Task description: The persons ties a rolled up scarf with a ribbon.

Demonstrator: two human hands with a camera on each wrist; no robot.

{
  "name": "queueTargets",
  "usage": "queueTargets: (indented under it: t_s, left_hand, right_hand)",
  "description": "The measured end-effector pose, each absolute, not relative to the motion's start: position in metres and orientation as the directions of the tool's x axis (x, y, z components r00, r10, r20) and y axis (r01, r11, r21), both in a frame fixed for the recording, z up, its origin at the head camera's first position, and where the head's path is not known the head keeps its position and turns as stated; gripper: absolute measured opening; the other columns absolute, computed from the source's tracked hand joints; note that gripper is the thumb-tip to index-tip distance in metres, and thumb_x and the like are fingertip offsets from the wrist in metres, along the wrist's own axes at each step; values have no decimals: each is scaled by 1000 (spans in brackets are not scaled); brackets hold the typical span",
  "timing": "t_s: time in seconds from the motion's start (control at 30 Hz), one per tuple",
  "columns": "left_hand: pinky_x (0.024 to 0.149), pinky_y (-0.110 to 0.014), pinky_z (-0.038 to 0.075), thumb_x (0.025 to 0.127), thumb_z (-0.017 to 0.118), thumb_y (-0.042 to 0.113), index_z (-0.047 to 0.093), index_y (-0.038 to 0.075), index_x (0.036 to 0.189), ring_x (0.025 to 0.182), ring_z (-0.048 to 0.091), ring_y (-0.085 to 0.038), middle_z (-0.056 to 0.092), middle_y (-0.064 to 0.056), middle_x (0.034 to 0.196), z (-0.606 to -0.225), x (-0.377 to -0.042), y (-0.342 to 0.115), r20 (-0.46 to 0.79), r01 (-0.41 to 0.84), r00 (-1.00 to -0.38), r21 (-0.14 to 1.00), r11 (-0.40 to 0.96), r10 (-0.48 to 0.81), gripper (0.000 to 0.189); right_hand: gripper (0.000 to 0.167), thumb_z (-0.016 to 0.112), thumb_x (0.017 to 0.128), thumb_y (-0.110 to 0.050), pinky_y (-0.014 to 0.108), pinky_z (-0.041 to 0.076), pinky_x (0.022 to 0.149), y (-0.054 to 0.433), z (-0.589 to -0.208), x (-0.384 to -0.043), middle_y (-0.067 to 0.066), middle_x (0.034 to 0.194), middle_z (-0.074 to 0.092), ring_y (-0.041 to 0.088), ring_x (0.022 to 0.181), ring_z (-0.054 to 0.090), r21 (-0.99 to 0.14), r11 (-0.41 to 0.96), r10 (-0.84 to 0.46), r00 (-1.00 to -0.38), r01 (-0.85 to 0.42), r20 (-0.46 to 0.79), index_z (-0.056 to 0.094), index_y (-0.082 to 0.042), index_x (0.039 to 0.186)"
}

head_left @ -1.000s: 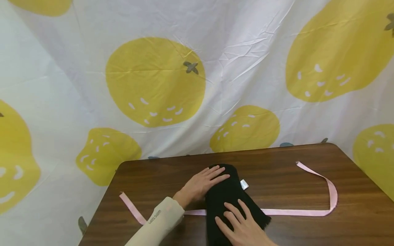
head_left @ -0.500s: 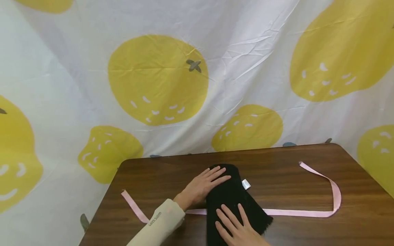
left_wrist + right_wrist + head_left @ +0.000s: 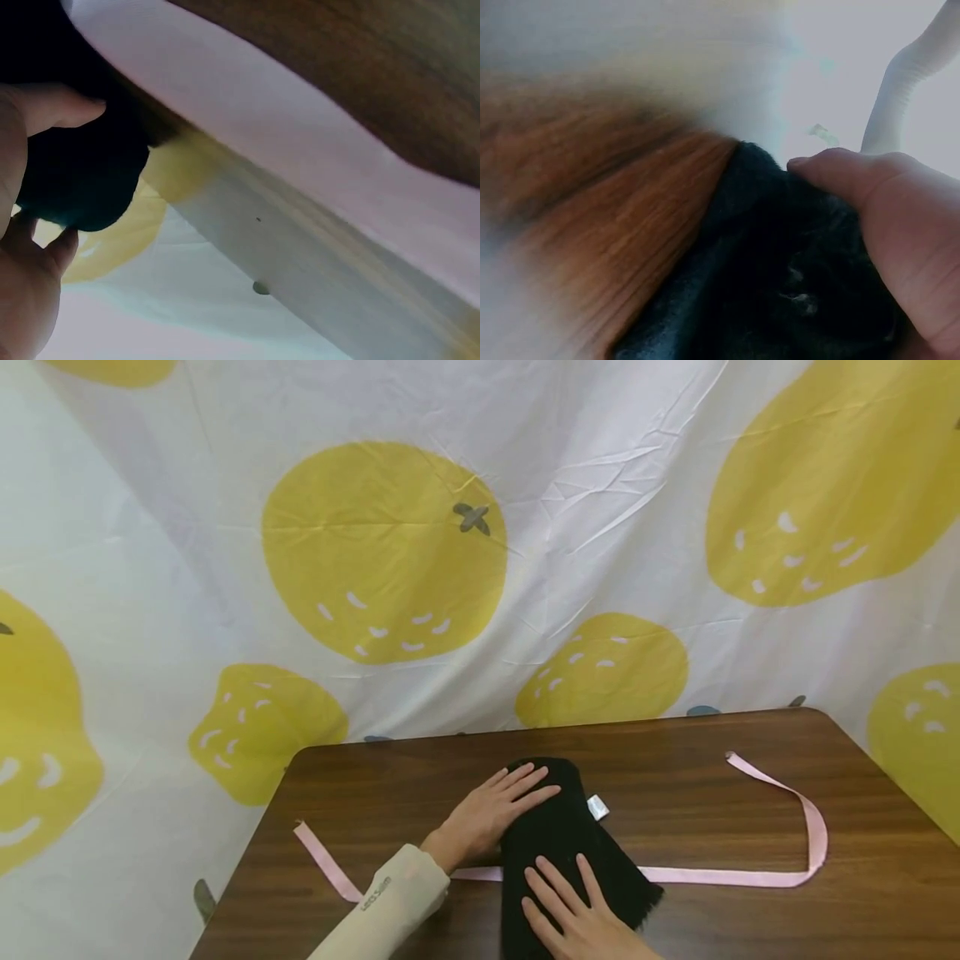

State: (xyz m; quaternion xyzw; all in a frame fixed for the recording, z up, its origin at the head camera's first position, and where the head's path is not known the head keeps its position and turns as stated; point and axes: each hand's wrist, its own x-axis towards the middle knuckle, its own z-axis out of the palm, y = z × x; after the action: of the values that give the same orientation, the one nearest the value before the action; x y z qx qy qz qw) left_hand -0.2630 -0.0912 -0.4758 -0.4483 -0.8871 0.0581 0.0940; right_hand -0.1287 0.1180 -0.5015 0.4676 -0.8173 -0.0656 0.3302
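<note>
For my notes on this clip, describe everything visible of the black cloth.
The black cloth looks soft, matte and apparently folded, with a frayed edge at lower right and a white tag at its right side. It lies on the wood-grain table, across the pink ribbon, its near end cut off by the frame. The left hand rests on its far part, the right hand on its nearer part.

Black cloth [image 3: 551,827] cut off below, pink ribbon [image 3: 720,877] partly hidden underneath, white tag [image 3: 597,807] unreadable
</note>
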Motion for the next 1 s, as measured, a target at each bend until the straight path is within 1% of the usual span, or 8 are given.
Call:
queueTargets:
  t_s: [0.17, 0.4, 0.47, 0.57, 0.7, 0.77, 0.87, 1.0]
  left_hand:
    - [120, -44, 24, 87, 76, 19, 11, 31, 159, 152, 15, -21, 14, 2, 166, -470, -260, -93, 96, 764, -612, -187, 618, 785, 98]
    - [116, -49, 31, 80, 83, 35, 14, 32, 159, 150, 23, -25, 18, -4, 165, -459, -253, -98, 93, 745, -646, -143, 652, 758, 105]
    - [116, -49, 32, 80, 82, 40, 15, 31, 159, 149, 25, -26, 20, -4, 164, -457, -251, -100, 100, 738, -653, -138, 661, 750, 104]
    - [116, -47, 32, 81, 80, 43, 17, 29, 159, 148, 28, -25, 23, -5, 163, -455, -249, -102, 112, 726, -665, -135, 674, 738, 102]
    - [114, -47, 35, 81, 82, 34, 20, 26, 159, 146, 33, -26, 28, -9, 161, -452, -246, -107, 129, 719, -674, -112, 686, 728, 100]
    - [113, -47, 36, 81, 83, 26, 22, 25, 158, 145, 35, -27, 32, -10, 160, -451, -245, -110, 142, 721, -673, -95, 687, 726, 98]
    - [113, -46, 37, 83, 80, 15, 29, 21, 156, 142, 39, -28, 38, -12, 155, -449, -246, -116, 174, 730, -664, -59, 681, 727, 90]
    - [111, -43, 40, 83, 74, 8, 37, 17, 152, 136, 46, -28, 47, -13, 148, -446, -246, -125, 198, 735, -669, 29, 678, 717, 79]
  right_hand:
    - [68, 25, 97, -71, 61, -14, 116, 117, -498, -129, 17, 151, 30, 36, 152, -6, 422, 556, -805, -339, -716, 487, 58, -19, 128]
    - [68, 26, 97, -71, 60, -16, 116, 116, -492, -129, 14, 144, 40, 35, 151, -11, 429, 546, -813, -333, -719, 478, 58, -19, 127]
    - [68, 27, 96, -71, 58, -16, 116, 116, -489, -129, 12, 142, 45, 34, 152, -2, 424, 539, -816, -328, -728, 476, 59, -19, 127]
    - [69, 31, 95, -73, 55, -17, 117, 118, -483, -130, 10, 139, 51, 31, 144, 21, 407, 528, -820, -323, -746, 471, 58, -20, 128]
    - [69, 34, 93, -74, 52, -18, 117, 119, -475, -131, 10, 136, 52, 27, 128, 40, 380, 509, -827, -315, -772, 466, 57, -19, 128]
    - [70, 35, 92, -75, 51, -15, 118, 121, -471, -132, 11, 136, 52, 28, 127, 42, 362, 500, -826, -309, -786, 472, 57, -18, 128]
    - [70, 40, 92, -73, 52, 1, 115, 123, -464, -133, 12, 137, 50, 28, 128, 42, 319, 506, -815, -322, -801, 482, 57, -17, 130]
    - [66, 52, 92, -66, 53, 20, 105, 129, -449, -136, 12, 143, 47, 29, 132, 41, 162, 537, -778, -412, -828, 474, 56, -14, 133]
